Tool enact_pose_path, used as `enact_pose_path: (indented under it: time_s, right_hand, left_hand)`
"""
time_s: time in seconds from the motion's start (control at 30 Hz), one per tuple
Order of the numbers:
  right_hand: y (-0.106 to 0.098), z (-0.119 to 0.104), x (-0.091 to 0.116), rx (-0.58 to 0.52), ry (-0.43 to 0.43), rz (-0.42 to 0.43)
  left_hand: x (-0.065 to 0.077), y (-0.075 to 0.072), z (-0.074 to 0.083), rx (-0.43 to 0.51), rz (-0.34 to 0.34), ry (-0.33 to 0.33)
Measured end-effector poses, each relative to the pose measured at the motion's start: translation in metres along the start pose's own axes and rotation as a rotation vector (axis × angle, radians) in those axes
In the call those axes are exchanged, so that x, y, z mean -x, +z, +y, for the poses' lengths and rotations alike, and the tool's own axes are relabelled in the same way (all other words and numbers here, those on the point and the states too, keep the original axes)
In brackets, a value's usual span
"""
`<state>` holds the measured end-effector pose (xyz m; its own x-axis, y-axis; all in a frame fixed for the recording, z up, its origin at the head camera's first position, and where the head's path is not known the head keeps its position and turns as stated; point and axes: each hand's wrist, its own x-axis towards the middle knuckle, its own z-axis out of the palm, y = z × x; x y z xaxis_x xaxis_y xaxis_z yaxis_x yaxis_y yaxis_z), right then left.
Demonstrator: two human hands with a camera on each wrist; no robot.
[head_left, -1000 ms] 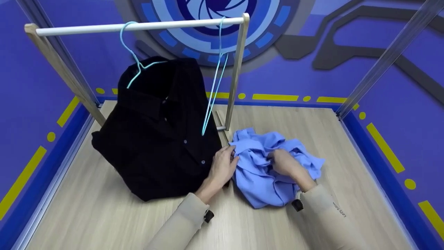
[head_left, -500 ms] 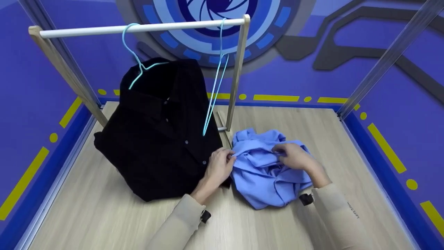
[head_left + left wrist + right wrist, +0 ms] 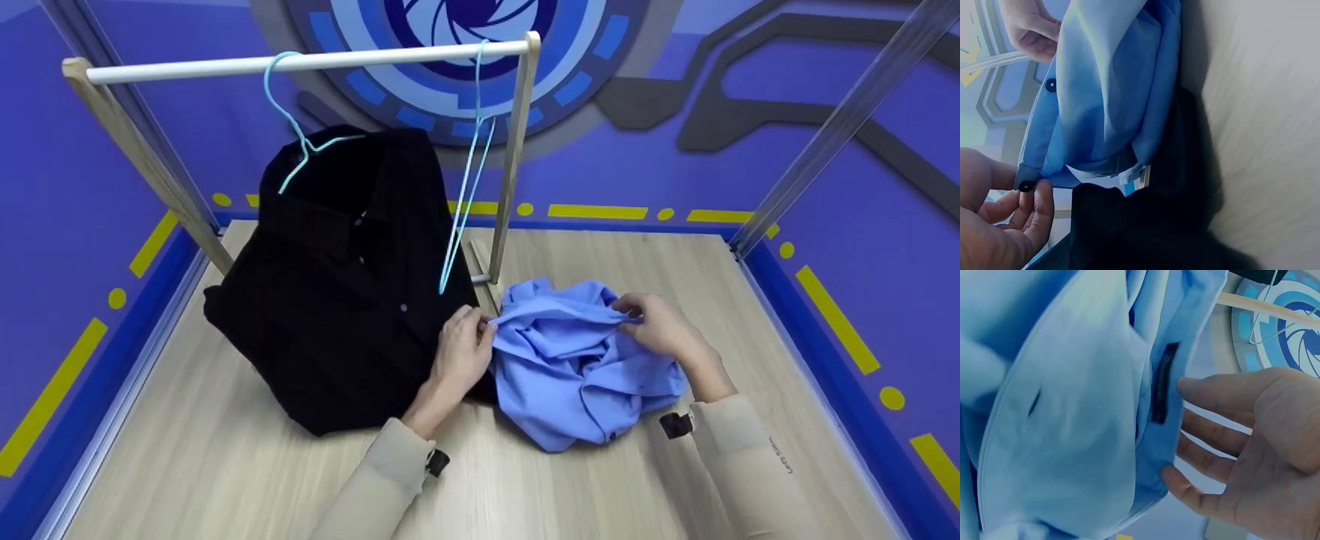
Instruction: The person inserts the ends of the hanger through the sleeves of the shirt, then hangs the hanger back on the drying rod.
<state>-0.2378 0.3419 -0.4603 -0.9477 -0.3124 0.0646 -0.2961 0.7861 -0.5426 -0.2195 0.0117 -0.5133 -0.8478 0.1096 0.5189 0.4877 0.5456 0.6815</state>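
Observation:
A crumpled blue shirt (image 3: pixel 562 367) with dark buttons lies on the tabletop. My left hand (image 3: pixel 461 349) pinches a corner of its edge beside a dark button (image 3: pixel 1027 185), seen in the left wrist view. On the far right side of the shirt, my right hand (image 3: pixel 660 330) holds the collar edge between thumb and fingers. A black label (image 3: pixel 1163 382) shows on the inside of that collar in the right wrist view. The shirt's edge stretches between both hands, while the rest stays bunched toward me.
A black shirt (image 3: pixel 322 322) hangs on a light-blue hanger (image 3: pixel 283 105) left of my left hand. Another hanger (image 3: pixel 465 202), bare, hangs at the rack's right end. The rack (image 3: pixel 337 58) has a white bar and wooden legs. Blue walls enclose the tabletop (image 3: pixel 187 465).
My right hand has left the middle of the blue shirt and taken its collar edge at the right. My left hand has shifted slightly left, and the edge between them is drawn straighter.

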Motion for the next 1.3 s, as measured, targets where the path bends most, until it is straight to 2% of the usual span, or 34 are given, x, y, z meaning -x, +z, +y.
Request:
enact_pose_path:
  time_s: [0.23,0.57,0.7,0.83,1.1,1.3]
  right_hand:
    - [-0.007,0.004,0.005,0.044,0.058,0.018]
    - [-0.011,0.008,0.010,0.055,0.160,0.055]
    - [-0.009,0.009,0.011,0.055,0.157,0.097]
    - [-0.006,0.008,0.010,0.052,0.118,0.163]
    - [0.004,0.002,0.007,0.069,0.053,0.293]
    - [0.011,-0.007,0.005,0.050,-0.019,0.391]
  left_hand:
    - [-0.002,-0.007,-0.002,-0.030,0.040,0.017]
    - [-0.006,-0.020,-0.006,-0.032,0.101,-0.021]
    - [-0.007,-0.023,-0.008,-0.020,0.111,-0.020]
    - [-0.007,-0.023,-0.008,-0.004,0.069,-0.016]
    - [-0.007,-0.018,-0.007,0.021,-0.072,-0.005]
    - [-0.008,-0.015,-0.006,0.038,-0.147,0.009]
